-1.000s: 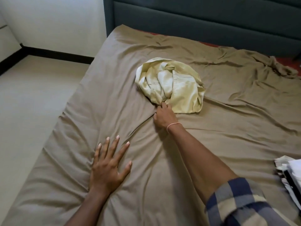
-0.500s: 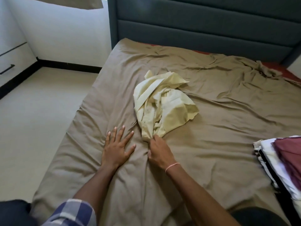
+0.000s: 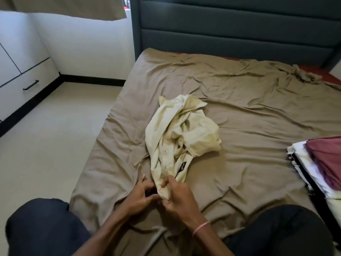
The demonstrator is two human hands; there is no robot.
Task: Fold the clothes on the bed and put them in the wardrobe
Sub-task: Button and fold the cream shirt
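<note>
A bed [image 3: 239, 126] under a wrinkled tan sheet fills the middle, a dark headboard [image 3: 230, 30] at its far end. A folded pile [image 3: 317, 163] sits at the right edge. A crumpled cream shirt [image 3: 177, 133] lies mid-bed. The right hand [image 3: 177, 196] is closed on its near end; the left hand [image 3: 142, 196], fingers curled, touches the same end.

Both hands grip the near end of a crumpled pale-yellow garment [image 3: 180, 133] on a tan bedsheet [image 3: 249, 130]: left hand [image 3: 141, 197], right hand [image 3: 178, 197]. Folded clothes [image 3: 317, 163] lie at right.
</note>
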